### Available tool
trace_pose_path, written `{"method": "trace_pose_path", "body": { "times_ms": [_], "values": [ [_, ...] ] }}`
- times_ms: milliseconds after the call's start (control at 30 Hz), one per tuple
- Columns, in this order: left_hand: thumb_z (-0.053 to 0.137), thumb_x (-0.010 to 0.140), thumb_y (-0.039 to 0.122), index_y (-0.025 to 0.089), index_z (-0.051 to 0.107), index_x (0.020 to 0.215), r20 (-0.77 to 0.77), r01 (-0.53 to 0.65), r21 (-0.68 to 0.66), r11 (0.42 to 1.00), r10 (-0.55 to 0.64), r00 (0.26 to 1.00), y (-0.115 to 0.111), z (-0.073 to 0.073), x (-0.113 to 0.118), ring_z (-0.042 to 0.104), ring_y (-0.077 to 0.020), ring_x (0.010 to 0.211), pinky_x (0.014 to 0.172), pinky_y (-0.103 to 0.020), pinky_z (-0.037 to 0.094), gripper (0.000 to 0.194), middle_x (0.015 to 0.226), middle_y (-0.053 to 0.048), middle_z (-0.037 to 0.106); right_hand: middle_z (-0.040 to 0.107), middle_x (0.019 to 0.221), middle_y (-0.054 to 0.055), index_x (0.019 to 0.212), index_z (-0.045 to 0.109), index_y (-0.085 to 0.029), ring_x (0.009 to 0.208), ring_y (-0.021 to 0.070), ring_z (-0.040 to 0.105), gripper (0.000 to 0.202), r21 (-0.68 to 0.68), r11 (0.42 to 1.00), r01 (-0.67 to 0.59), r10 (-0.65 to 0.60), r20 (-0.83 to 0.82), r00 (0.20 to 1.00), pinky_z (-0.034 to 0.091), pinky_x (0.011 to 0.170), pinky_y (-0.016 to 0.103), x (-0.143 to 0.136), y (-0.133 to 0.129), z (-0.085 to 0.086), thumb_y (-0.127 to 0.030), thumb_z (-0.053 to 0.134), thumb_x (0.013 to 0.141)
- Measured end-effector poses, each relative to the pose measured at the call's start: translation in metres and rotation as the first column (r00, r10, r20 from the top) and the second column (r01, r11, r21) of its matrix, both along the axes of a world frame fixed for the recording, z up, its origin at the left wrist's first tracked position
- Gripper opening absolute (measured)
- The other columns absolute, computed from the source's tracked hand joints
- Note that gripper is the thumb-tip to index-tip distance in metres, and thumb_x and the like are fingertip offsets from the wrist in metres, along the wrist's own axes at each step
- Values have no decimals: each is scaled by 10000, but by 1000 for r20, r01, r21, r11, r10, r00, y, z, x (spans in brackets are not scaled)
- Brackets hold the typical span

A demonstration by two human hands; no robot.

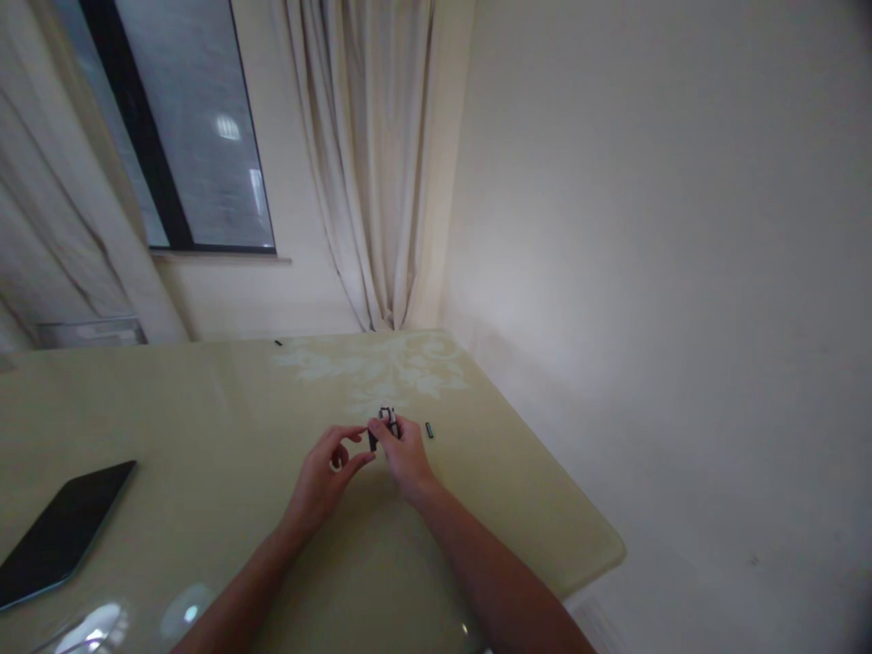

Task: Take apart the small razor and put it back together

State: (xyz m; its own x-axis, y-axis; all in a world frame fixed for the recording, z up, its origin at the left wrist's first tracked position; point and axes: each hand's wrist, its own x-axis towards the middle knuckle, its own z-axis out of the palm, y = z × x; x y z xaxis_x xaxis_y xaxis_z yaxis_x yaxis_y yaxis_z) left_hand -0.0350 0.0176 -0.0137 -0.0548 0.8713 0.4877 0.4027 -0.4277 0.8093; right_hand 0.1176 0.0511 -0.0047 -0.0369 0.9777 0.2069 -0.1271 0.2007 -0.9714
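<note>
Over the table, my right hand (409, 459) is closed round a small black and pale object (390, 420), whose top shows above the fingers. It is too small to tell its kind. My left hand (323, 472) meets it from the left, thumb and index finger pinching the ends of a small black piece (371, 440). Whether that piece is joined to the object in my right hand, I cannot tell. Just right of my right hand, a short dark stick-like piece (429, 430) lies on the table.
The glossy cream table (204, 418) carries a dark tablet (64, 527) at the left. Another tiny dark piece (278, 342) lies by the far edge. A plain wall (647, 272) borders the table's right side; a curtain (371, 163) hangs behind it.
</note>
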Motion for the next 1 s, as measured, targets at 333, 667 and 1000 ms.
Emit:
{"method": "trace_pose_path", "body": {
  "times_ms": [333, 667, 1000],
  "values": [
    [778, 835, 423, 245, 722, 1080, -39, 16, 147, 989, -11, 999, 0, 1, -1, 527, -109, 610, 607, -256, 493, 308, 945, -3, 643, 340, 460, -117, 783, 647, -163, 403, 57, 211, 516, -236, 950, -203, 164, -176, 971, 121, 417, 247, -5, -7, -1, -664, 763, 737],
    [767, 856, 398, 266, 707, 1175, -68, 16, 190, 982, -3, 998, -4, 6, -1, 527, -102, 620, 606, -254, 501, 351, 997, -9, 631, 412, 484, -106, 783, 663, -163, 373, 36, 230, 482, -285, 901, -327, 234, -316, 920, 90, 378, 244, -3, -10, 6, -581, 859, 646],
    [798, 809, 459, 228, 725, 1144, 232, 121, -95, 988, -96, 968, -5, 12, -8, 473, -111, 614, 581, -227, 389, 413, 706, 50, 514, 507, 547, -59, 849, 703, -146, 363, 39, 236, 626, -168, 950, -264, 218, -249, 944, 105, 364, 225, 0, -7, 12, -762, 591, 838]
  ]
}}
